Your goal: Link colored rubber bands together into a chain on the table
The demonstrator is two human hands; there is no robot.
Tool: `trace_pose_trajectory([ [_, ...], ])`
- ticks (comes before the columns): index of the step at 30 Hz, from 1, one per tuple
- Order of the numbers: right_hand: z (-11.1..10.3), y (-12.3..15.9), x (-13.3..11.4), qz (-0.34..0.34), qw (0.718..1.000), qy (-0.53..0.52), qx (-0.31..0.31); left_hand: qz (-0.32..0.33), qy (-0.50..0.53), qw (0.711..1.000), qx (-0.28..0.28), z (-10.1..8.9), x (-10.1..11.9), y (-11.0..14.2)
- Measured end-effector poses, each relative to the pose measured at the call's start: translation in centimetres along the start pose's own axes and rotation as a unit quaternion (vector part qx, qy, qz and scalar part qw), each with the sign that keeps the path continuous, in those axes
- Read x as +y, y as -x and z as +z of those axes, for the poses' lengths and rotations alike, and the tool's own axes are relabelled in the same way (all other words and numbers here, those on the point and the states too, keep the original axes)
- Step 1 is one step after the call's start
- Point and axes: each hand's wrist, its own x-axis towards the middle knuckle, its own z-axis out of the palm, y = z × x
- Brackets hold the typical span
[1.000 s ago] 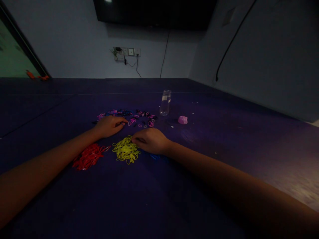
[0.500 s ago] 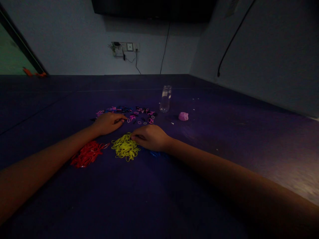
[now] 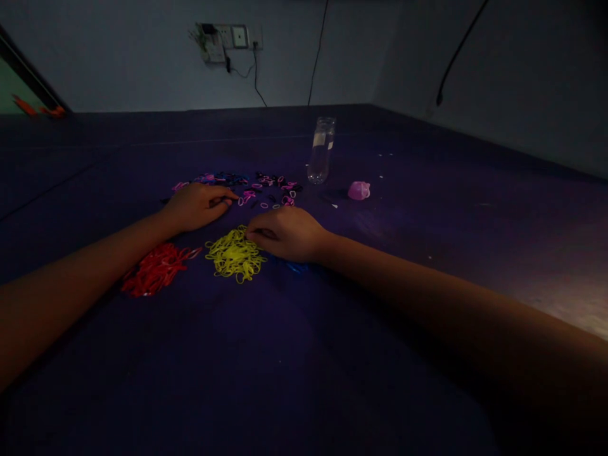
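My left hand (image 3: 196, 206) rests beside the mixed rubber bands (image 3: 247, 195), mostly pink, black and blue. Its index finger is stretched out to the loose bands, and the thumb is apart from it. At the right edge of a heap of yellow rubber bands (image 3: 234, 254), my right hand (image 3: 291, 234) is closed in a pinch; what its fingertips hold, if anything, is hidden. Red rubber bands (image 3: 156, 270) lie in a heap near my left forearm. Some blue rubber bands (image 3: 297, 266) show partly from under my right hand.
Beyond my hands a clear bottle (image 3: 320, 155) stands upright and uncapped on the dark purple surface (image 3: 266, 354). A pink lid-like piece (image 3: 359, 190) lies right of it, with small white scraps around. Sockets and cables (image 3: 232, 38) are on the back wall.
The view has tipped downward, so everything sits higher in the picture. Both hands keep nearly the same places over the bands, with the right still pinched at the yellow heap.
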Motion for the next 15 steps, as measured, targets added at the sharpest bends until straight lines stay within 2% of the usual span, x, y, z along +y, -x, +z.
trace_pose_trajectory([
  [15,-0.10,-0.04,-0.07,-0.011,1.000,0.007,-0.004,0.015,0.018,1.000,0.021,0.01,0.02,0.10],
])
